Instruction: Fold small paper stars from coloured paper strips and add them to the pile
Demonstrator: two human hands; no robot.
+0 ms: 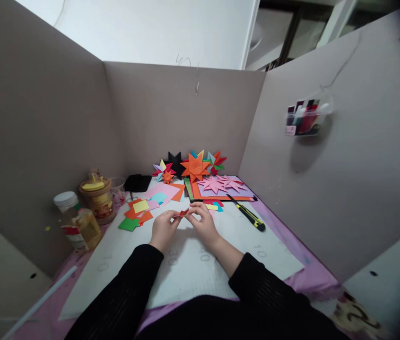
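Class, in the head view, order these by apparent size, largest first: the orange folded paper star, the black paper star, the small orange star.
1. Orange folded paper star
2. Black paper star, partly hidden, so unsure
3. Small orange star

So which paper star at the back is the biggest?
The orange star in the middle of the row. It spreads wider than the black star on its left and the small orange one in front.
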